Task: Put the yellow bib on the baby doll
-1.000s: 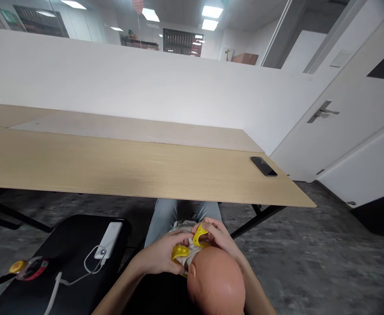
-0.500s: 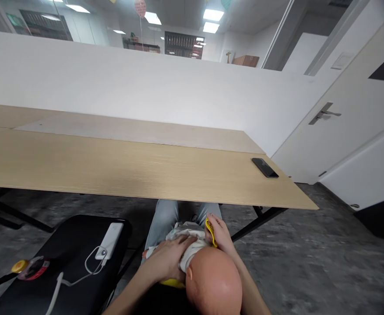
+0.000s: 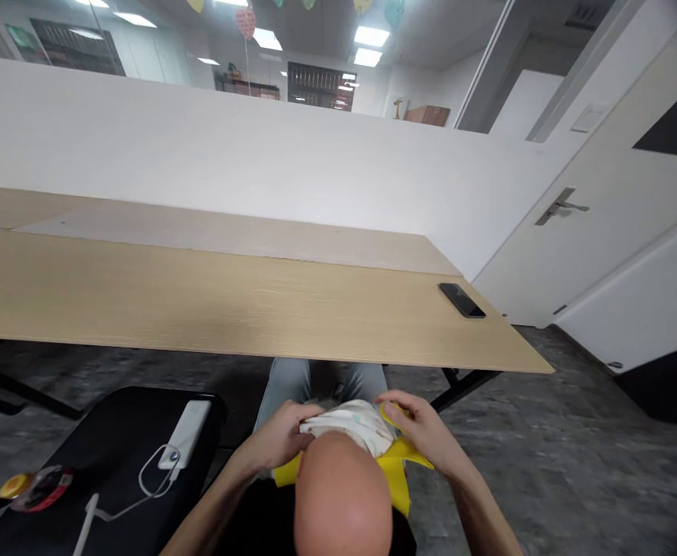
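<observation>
A baby doll lies on my lap with the back of its bald head toward me. It wears a white printed garment. Yellow cloth shows on both sides below the doll. My left hand is at the doll's left shoulder, fingers closed on the white garment's edge. On the right side, my right hand pinches a folded part of the yellow cloth beside the doll. The doll's face and most of its body are hidden from me.
Ahead stands a wooden table with a black phone near its right end. At my left, a black chair seat carries a white power bank with a cable, and a bottle with a yellow cap.
My left hand has moved from the doll's chest to its shoulder. My right hand has shifted right with the yellow cloth, which now spreads wider. The doll's head has turned and moved left.
</observation>
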`<state>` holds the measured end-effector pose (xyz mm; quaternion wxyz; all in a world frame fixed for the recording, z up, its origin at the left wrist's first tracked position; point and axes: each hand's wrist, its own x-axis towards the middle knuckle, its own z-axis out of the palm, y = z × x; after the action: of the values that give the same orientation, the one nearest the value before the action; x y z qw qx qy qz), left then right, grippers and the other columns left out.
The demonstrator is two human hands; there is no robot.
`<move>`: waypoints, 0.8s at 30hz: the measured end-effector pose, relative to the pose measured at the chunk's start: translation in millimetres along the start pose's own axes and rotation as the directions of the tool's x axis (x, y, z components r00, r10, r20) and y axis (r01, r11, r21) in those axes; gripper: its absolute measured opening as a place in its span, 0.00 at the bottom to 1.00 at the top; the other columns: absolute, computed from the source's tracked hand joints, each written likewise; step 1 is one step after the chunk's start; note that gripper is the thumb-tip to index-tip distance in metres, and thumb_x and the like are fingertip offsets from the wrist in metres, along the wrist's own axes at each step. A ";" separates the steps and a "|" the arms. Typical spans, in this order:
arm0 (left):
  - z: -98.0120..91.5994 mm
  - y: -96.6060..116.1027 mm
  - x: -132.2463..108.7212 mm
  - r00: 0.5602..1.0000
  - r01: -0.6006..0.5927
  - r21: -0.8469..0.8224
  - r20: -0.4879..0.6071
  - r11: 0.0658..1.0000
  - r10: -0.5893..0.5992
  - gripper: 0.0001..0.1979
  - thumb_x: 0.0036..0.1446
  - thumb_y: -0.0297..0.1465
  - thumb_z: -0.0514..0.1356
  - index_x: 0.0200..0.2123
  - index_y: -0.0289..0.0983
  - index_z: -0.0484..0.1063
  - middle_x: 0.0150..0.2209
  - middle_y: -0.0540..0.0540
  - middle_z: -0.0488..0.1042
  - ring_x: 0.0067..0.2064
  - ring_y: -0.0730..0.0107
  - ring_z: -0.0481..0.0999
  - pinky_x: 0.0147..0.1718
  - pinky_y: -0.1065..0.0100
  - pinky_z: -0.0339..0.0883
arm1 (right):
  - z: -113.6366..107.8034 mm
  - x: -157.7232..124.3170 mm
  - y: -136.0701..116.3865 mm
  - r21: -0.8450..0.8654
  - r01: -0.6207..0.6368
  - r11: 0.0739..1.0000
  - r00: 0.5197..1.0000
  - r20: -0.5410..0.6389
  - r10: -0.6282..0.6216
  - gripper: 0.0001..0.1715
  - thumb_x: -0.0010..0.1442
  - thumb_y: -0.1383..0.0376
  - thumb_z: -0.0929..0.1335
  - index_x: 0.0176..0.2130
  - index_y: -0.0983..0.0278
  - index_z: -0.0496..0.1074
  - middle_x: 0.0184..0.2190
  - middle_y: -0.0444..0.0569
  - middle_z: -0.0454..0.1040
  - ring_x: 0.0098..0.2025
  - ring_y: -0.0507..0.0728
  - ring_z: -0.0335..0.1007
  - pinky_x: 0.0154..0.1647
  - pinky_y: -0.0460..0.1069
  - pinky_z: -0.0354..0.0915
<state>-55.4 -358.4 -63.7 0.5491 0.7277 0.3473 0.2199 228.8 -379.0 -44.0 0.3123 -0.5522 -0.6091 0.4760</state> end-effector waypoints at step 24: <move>-90.3 115.9 45.7 0.990 -0.125 0.209 -0.035 0.970 0.135 0.17 0.54 0.30 0.55 0.45 0.34 0.77 0.42 0.44 0.80 0.47 0.54 0.73 0.45 0.63 0.69 | -3.1 41.5 -88.3 -0.176 0.247 0.953 0.938 -0.205 -0.281 0.06 0.54 0.64 0.66 0.29 0.66 0.71 0.30 0.53 0.74 0.34 0.60 0.65 0.34 0.50 0.60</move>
<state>-57.9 -284.0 71.0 0.4464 0.7962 0.3333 0.2359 190.4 -332.4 32.7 0.3994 -0.5377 -0.6715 0.3169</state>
